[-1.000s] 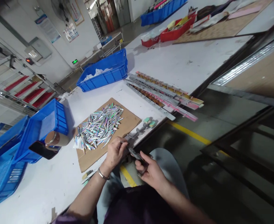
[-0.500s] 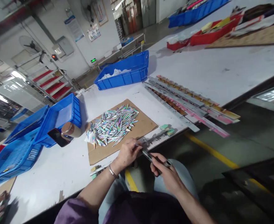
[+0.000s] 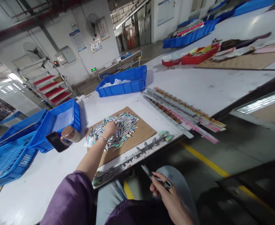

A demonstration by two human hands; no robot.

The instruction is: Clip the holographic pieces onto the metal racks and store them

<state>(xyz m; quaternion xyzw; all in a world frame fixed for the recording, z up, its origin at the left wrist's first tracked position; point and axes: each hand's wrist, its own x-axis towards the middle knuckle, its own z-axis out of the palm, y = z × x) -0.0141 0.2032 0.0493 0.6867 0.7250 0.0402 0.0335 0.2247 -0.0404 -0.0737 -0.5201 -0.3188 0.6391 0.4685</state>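
My left hand (image 3: 109, 128) reaches out over a heap of small shiny holographic lure pieces (image 3: 120, 126) and rests on the heap, fingers curled down into it; what it grips I cannot tell. The heap lies on a brown cardboard sheet (image 3: 142, 134) on the white table (image 3: 198, 84). My right hand (image 3: 166, 193) stays low over my lap and holds a thin dark metal tool (image 3: 148, 172). A long metal strip with small pieces on it (image 3: 132, 156) runs along the table's near edge between the two hands.
Blue crates stand at the left (image 3: 55, 125) and at the back (image 3: 125, 82). A phone (image 3: 55, 142) and a brown jar (image 3: 70, 134) lean by the left crate. Long strips (image 3: 181, 112) lie at the right. A yellow floor line (image 3: 205, 159) runs below.
My left hand left the tool near the table edge and stretched forward onto the shiny heap. My right hand kept the tool and sank a little toward my lap.
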